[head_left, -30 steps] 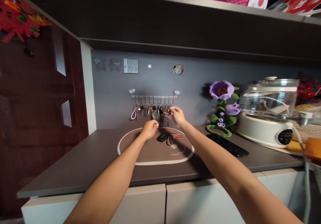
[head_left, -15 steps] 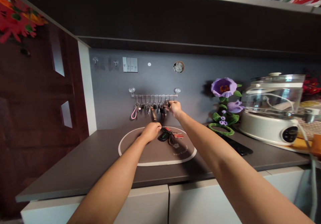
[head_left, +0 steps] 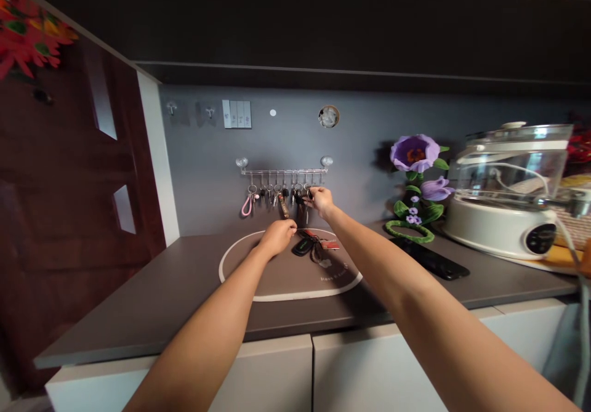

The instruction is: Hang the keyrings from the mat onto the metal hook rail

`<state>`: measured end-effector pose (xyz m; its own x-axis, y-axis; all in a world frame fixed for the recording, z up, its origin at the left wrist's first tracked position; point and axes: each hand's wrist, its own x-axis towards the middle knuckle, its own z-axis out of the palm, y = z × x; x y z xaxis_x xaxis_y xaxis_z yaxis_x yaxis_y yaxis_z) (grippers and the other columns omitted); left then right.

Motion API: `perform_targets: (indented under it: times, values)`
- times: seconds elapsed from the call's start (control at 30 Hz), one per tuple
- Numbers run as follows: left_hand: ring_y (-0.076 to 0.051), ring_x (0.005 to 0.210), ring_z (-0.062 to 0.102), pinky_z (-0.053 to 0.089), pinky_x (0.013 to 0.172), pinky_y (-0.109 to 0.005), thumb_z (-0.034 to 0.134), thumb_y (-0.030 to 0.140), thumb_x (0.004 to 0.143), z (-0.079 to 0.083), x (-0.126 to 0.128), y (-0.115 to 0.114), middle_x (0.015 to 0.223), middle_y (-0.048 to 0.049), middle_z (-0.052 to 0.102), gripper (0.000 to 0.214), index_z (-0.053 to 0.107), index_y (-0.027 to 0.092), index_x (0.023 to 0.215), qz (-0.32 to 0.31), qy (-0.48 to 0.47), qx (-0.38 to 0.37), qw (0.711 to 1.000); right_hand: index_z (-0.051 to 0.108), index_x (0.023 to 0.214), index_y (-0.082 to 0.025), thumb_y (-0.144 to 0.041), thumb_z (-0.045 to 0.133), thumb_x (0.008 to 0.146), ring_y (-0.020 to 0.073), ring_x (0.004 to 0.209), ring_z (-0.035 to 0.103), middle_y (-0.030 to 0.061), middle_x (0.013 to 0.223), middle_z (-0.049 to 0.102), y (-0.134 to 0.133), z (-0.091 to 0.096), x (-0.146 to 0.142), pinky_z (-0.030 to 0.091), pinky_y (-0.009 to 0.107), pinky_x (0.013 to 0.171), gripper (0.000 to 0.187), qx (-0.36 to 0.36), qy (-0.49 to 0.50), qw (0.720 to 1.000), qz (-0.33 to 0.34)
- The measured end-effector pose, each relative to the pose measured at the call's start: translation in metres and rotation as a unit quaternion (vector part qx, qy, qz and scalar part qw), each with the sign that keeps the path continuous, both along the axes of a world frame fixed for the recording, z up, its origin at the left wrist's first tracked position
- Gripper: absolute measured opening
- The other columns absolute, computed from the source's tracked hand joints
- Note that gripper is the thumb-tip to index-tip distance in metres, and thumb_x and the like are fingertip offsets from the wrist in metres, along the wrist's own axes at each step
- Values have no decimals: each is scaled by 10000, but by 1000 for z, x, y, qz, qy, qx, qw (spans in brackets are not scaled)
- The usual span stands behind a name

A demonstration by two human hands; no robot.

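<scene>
A clear rack (head_left: 284, 171) with hooks is fixed to the grey wall by suction cups, and several bunches of keys hang from it. Near its right end, my right hand (head_left: 322, 202) pinches a key ring (head_left: 308, 188) with keys below it. Lower down, my left hand (head_left: 278, 237) is closed just over the oval mat; whatever its fingers hold is hidden. A patterned key fob (head_left: 283, 206) hangs just above those fingertips, and a pink strap (head_left: 247, 206) hangs at the left. Beside my left hand, a black car key (head_left: 303, 247) lies with a red tag (head_left: 329, 245).
The brown mat (head_left: 272, 282) lies on a dark counter (head_left: 152, 301) under a low shelf (head_left: 295, 36). To the right stand purple knitted flowers (head_left: 415, 153), a black phone (head_left: 438, 261) and a white appliance (head_left: 498, 224) with a clear upper part. A dark red door (head_left: 69, 215) is at left.
My view has shifted slightly, so the upper shelf's contents show less. Both hands stay almost in place, and the keys at my right hand hang a little differently.
</scene>
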<state>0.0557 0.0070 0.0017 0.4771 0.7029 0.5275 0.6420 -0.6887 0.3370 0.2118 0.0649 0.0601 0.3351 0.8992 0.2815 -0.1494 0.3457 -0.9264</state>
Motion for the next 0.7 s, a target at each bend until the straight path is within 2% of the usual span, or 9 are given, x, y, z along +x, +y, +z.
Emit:
perform_targets:
  times: [0.13,0.33,0.5,0.7]
  values:
    - [-144,646,578,386,616,-227,436,207,791,-2,0,2,710,-39,641,247,585,165,983,-5,-22,-16,1000,479,750,-161,-132,423,801,47,441,498,-35,570,507,1,-5,3,470,201,501,81,-5,-27,1000,-13]
    - [-136,634,573,405,625,-231,441,205,784,-2,0,2,687,-26,629,249,581,141,979,-15,-42,-24,999,499,799,-159,-99,422,772,42,442,453,-41,562,496,-5,-13,9,429,178,500,101,11,-43,999,16]
    - [-132,643,577,426,642,-235,466,229,771,-3,1,2,701,-25,634,259,580,138,985,-23,-56,-36,998,542,808,-149,-120,465,723,64,560,501,-7,655,557,-12,-20,13,437,201,605,118,20,-82,996,-21]
    - [-146,746,592,440,700,-244,514,286,750,-5,3,1,845,-62,656,306,575,132,1008,-37,-63,-54,996,576,871,-134,-171,504,692,90,679,520,26,798,604,-31,-33,13,440,240,690,197,18,-163,985,-49]
